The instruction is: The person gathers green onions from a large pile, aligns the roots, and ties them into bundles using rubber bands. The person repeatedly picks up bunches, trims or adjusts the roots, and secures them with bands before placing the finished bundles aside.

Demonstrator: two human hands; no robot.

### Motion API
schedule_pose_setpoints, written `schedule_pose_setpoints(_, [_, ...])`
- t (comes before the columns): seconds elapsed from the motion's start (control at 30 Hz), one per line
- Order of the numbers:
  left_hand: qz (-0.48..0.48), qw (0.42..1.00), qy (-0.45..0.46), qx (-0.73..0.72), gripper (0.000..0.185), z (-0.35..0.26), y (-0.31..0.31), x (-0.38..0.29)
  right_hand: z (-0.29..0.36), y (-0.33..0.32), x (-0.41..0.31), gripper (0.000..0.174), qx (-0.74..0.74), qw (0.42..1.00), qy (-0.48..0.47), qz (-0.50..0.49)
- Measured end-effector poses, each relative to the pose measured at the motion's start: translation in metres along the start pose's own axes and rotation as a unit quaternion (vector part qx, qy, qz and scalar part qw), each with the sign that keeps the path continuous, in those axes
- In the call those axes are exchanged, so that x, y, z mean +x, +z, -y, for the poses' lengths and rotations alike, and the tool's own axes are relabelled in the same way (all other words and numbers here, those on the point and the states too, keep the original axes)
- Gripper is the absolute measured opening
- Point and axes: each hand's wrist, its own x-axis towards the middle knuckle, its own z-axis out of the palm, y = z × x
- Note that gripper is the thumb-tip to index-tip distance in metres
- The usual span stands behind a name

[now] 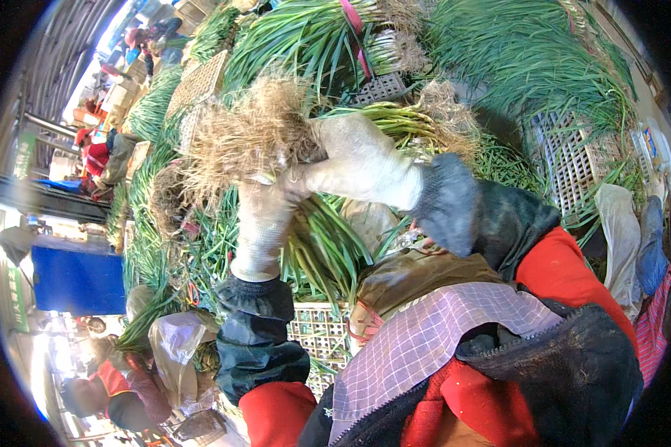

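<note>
Both of my hands wear pale knit gloves and meet on a bunch of leafy allium greens, probably green garlic [327, 243]. My left hand [265, 215] grips it from below and to the left, just under the root end. From the right, my right hand [349, 153] is closed around the stems near the roots. A thick mass of dry brown roots [246, 134] points up and left, away from me. The green leaves hang down towards my lap between my forearms. The fingers are partly hidden by roots and blurred.
Plastic crates [321, 329] stand near my lap and to the right [565, 156]. Beyond my hands lies a large bundle [302, 39] tied with a pink strap [355, 33]. More greens [525, 56] are heaped at upper right. Other people [103, 153] sit at the left; a blue panel [78, 279] stands there.
</note>
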Motion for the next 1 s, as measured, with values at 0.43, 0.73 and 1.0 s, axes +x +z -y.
schedule_pose_setpoints(0.43, [-0.060,0.995,0.014,0.075,0.031,-0.028,-0.088,-0.022,-0.146,-0.076,-0.004,0.024,-0.036,0.992,0.116,-0.046])
schedule_pose_setpoints(0.73, [-0.187,0.963,0.096,0.169,0.025,-0.068,-0.109,-0.052,-0.216,-0.064,-0.062,0.038,-0.250,0.914,0.320,-0.007])
schedule_pose_setpoints(1.0, [-0.029,0.995,0.045,0.081,0.025,-0.006,-0.064,-0.002,-0.241,-0.045,-0.041,0.031,-0.355,0.908,0.213,0.056])
